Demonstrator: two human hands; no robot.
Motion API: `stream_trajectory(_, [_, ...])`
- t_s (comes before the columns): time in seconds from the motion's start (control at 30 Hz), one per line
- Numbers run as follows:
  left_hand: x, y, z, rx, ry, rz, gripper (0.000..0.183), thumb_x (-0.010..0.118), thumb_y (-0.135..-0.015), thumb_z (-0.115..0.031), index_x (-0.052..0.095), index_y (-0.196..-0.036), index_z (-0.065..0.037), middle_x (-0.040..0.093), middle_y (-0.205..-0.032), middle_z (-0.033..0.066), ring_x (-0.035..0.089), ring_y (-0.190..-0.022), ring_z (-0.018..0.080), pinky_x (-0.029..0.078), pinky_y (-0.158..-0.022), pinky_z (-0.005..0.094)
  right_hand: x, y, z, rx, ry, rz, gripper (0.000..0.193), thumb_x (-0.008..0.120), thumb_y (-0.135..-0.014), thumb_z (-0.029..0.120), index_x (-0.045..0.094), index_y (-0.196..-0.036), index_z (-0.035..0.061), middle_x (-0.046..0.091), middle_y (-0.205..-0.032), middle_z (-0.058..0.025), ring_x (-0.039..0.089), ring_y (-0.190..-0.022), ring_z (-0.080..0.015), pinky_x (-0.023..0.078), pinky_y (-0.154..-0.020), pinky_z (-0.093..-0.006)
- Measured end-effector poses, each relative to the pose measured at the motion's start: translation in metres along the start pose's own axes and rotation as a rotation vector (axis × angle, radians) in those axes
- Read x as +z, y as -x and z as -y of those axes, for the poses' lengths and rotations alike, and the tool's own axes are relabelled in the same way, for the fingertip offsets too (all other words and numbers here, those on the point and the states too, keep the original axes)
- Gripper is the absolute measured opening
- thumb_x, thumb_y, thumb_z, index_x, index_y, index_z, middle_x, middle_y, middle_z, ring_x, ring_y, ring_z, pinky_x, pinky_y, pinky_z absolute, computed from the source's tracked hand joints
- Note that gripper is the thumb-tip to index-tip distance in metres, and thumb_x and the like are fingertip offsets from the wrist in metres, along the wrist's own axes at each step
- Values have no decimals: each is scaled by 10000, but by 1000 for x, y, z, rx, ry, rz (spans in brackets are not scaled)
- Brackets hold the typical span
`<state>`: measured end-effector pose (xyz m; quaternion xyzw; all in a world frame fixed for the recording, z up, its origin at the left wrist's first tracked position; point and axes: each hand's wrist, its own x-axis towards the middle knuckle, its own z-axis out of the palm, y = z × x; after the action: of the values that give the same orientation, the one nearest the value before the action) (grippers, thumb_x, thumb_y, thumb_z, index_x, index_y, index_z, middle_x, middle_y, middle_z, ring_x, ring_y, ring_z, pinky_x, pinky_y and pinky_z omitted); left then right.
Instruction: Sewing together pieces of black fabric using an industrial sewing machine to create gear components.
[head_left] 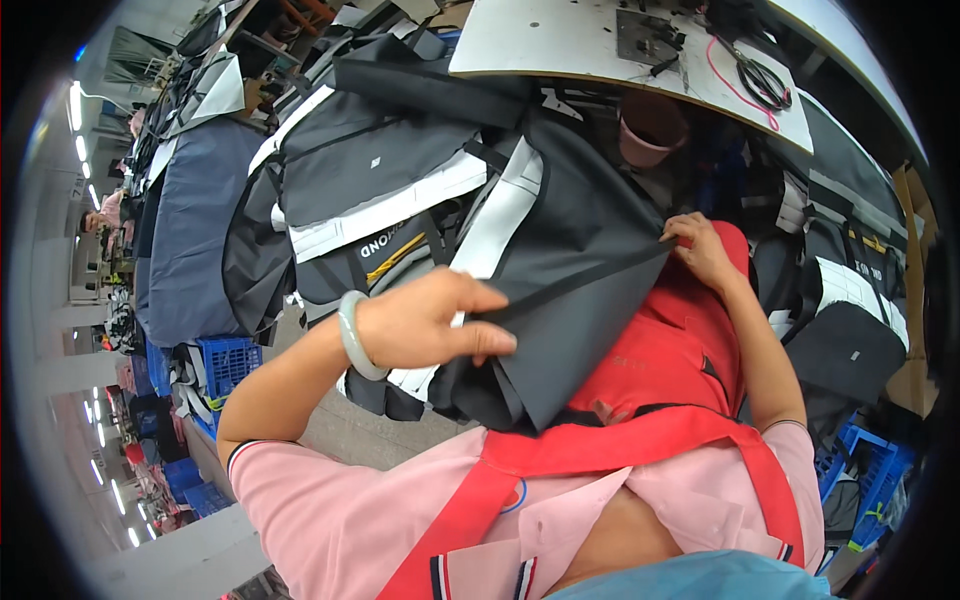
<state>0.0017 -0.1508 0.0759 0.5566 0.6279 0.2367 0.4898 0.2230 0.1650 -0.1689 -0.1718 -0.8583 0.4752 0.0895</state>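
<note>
A large dark grey fabric panel [575, 300] with a black strip along it lies across my lap and over a red apron [650, 350]. My right hand [703, 252] is closed on the panel's far right edge, fingertips pinched on the cloth. Over the panel's near left part hovers my left hand [425, 322], a pale bangle on its wrist. Its thumb and fingers are apart, with nothing between them; whether a fingertip touches the cloth I cannot tell. Beyond it lies a heap of sewn black bag pieces [385, 185] with white bands and a yellow cord.
A white sewing table [560, 40] stands at the far side, with scissors [765, 82] and a pink cord on it. Below it is a pink bucket [645, 135]. More bag pieces [850, 290] are piled at right. Blue crates [232, 362] stand on the floor at left.
</note>
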Motion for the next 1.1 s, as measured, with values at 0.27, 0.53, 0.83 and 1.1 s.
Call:
stream_trajectory(0.27, [-39, -116, -43, 162, 206, 10, 209, 681, -896, -194, 658, -880, 13, 607, -733, 0, 558, -659, 52, 459, -613, 216, -87, -8, 199, -69, -470, 451, 333, 732, -826, 245, 625, -1022, -3, 594, -932, -15, 521, -882, -88, 444, -793, -252])
stream_trajectory(0.53, [-72, -188, -26, 118, 516, -103, 213, 633, -916, -110, 656, -1089, 13, 675, -839, 38, 636, -750, 83, 511, -700, 190, -120, -48, 191, -38, -198, 44, 304, 679, -892, 300, 666, -946, 1, 592, -789, 35, 514, -750, -43, 419, -687, -212])
stream_trajectory(0.83, [-115, -256, -8, 165, 383, -298, 226, 723, -857, -199, 719, -985, -12, 673, -781, 35, 614, -702, 82, 478, -656, 203, -135, -105, 152, -80, -267, -164, 307, 731, -838, 255, 693, -1032, 20, 663, -846, -4, 583, -768, -61, 463, -706, -211])
stream_trajectory(1.1, [-157, -331, 20, 144, 563, -378, 313, 743, -847, -233, 693, -1048, 1, 674, -754, 45, 574, -614, 74, 421, -556, 170, -156, -169, 117, -6, -317, -280, 296, 729, -835, 242, 686, -1016, 11, 651, -823, -5, 576, -730, -61, 458, -686, -211])
